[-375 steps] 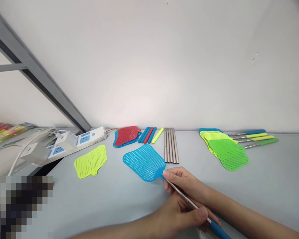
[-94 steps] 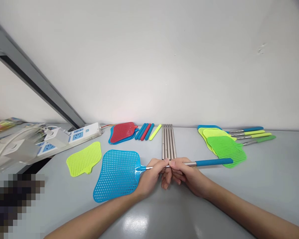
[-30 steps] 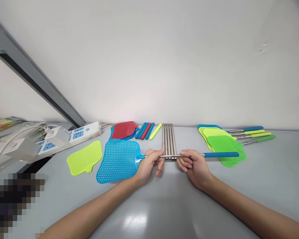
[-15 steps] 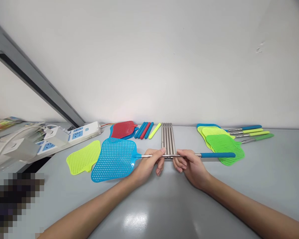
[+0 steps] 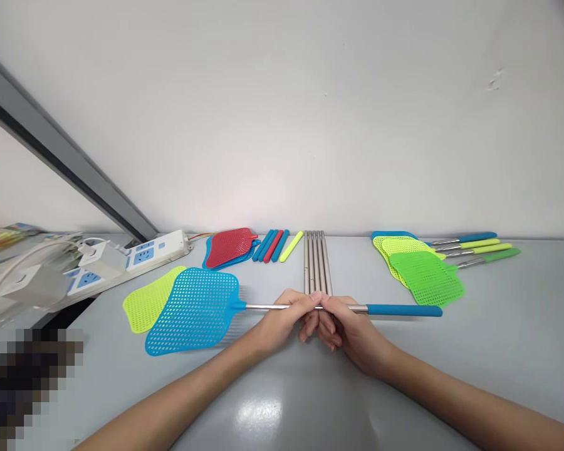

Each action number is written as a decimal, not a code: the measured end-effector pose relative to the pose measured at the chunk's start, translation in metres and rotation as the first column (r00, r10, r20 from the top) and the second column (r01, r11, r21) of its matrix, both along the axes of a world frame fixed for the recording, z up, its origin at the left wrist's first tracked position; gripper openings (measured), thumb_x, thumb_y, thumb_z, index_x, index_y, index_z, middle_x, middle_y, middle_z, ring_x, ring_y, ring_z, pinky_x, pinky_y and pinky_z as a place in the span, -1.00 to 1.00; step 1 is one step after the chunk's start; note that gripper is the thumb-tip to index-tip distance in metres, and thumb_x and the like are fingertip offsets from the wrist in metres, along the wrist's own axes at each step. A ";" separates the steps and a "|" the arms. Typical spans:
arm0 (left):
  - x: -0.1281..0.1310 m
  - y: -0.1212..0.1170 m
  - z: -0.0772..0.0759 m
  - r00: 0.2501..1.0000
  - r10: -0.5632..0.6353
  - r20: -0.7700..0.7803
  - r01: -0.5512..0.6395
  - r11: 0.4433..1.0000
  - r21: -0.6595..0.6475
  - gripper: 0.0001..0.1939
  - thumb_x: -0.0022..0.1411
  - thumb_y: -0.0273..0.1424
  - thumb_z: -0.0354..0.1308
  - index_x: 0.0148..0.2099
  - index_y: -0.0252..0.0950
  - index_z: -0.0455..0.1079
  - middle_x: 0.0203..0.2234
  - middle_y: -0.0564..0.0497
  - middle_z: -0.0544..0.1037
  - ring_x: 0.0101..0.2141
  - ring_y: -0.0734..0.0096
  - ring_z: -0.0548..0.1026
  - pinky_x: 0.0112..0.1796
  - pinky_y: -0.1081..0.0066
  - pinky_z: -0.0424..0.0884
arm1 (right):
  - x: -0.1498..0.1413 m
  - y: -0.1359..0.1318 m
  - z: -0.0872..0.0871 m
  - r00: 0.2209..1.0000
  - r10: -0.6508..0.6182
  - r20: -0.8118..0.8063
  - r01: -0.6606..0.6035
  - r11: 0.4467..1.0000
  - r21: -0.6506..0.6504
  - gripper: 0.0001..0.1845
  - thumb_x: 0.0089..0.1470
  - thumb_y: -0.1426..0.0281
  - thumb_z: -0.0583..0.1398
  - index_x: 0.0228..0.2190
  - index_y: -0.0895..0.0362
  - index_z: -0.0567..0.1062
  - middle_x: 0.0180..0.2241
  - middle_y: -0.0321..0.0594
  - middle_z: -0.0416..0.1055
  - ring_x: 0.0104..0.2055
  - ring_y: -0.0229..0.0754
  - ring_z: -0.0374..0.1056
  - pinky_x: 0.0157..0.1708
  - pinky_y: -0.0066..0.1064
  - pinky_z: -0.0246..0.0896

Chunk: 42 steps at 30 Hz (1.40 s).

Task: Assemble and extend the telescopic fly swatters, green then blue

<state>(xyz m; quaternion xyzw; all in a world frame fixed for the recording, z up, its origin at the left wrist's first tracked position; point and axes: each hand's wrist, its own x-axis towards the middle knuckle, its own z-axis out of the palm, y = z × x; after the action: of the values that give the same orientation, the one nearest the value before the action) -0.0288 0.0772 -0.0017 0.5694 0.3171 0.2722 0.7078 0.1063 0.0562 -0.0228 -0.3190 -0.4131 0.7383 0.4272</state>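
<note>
A blue fly swatter [image 5: 195, 311] lies level across both my hands, its mesh head to the left and its blue grip to the right. My left hand [image 5: 294, 315] is closed on the metal rod, thumb on top. Right beside it my right hand [image 5: 341, 322] grips the same rod, and the two thumbs meet near its middle. Just beyond my fingers, several metal rods [image 5: 316, 263] lie side by side, their near ends hidden by my hands. A yellow-green swatter head [image 5: 145, 300] rests on the table, partly covered by the blue one.
Red and blue swatter heads [image 5: 230, 247] are stacked at the back left, beside several coloured grip sleeves [image 5: 273, 245]. Whole swatters [image 5: 427, 275] overlap at the back right. A power strip [image 5: 167, 247] with plugs and cables lies at the left, near a grey metal post [image 5: 75, 150].
The blue swatter has come nearer to me, its head shifting left and down. My hands have slid together along the rod until the thumbs meet.
</note>
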 end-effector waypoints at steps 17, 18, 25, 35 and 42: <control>0.000 0.006 -0.009 0.998 0.040 -0.047 -0.039 0.999 0.003 -0.28 0.18 0.01 -0.33 -0.62 -0.43 0.37 -0.80 -0.01 0.31 -0.67 0.46 0.32 -0.48 0.44 0.23 | 0.000 0.003 0.003 0.999 -0.017 -0.049 0.015 0.999 -0.042 -0.56 0.03 0.27 0.04 -0.79 0.16 0.17 -0.84 -0.38 0.01 -0.69 -0.30 0.15 -0.67 -0.49 -0.12; 0.000 0.006 -0.009 0.998 0.044 -0.046 -0.044 0.999 -0.002 -0.28 0.18 0.01 -0.34 -0.61 -0.43 0.38 -0.81 0.00 0.30 -0.68 0.47 0.31 -0.48 0.44 0.23 | 0.000 0.003 0.004 0.999 -0.018 -0.049 0.016 0.999 -0.042 -0.55 0.03 0.27 0.04 -0.79 0.16 0.17 -0.84 -0.38 0.02 -0.67 -0.28 0.19 -0.67 -0.49 -0.13; 0.000 0.008 -0.012 1.000 0.030 0.010 -0.030 0.999 -0.026 -0.30 0.19 0.00 -0.35 -0.63 -0.41 0.32 -0.80 0.01 0.31 -0.70 0.51 0.27 -0.48 0.45 0.21 | 0.000 0.006 0.002 0.998 -0.031 -0.061 0.028 0.998 -0.054 -0.57 0.03 0.29 0.04 -0.79 0.16 0.17 -0.84 -0.41 0.00 -0.72 -0.33 0.10 -0.67 -0.50 -0.14; 0.002 0.009 -0.013 0.997 0.022 0.070 -0.018 0.998 -0.061 -0.35 0.16 0.04 -0.36 -0.66 -0.35 0.17 -0.81 0.04 0.30 -0.68 0.49 0.28 -0.43 0.44 0.22 | 0.003 0.009 0.002 0.999 -0.042 -0.030 0.040 0.997 -0.065 -0.54 0.01 0.25 0.05 -0.80 0.16 0.15 -0.83 -0.40 0.02 -0.72 -0.36 0.09 -0.63 -0.48 -0.13; 0.002 0.010 -0.009 0.999 0.020 0.051 -0.018 0.999 -0.038 -0.36 0.16 0.04 -0.38 -0.66 -0.33 0.15 -0.83 0.05 0.29 -0.70 0.48 0.30 -0.48 0.45 0.23 | 0.005 0.011 0.004 0.998 -0.059 -0.016 0.057 0.995 -0.078 -0.58 0.03 0.33 0.03 -0.78 0.15 0.11 -0.83 -0.45 -0.09 -0.73 -0.38 -0.01 -0.63 -0.47 -0.16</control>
<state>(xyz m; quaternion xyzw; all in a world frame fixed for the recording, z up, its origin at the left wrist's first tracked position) -0.0265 0.0868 -0.0107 0.5458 0.3093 0.2873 0.7238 0.1113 0.0669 -0.0186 -0.3403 -0.3709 0.7439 0.4397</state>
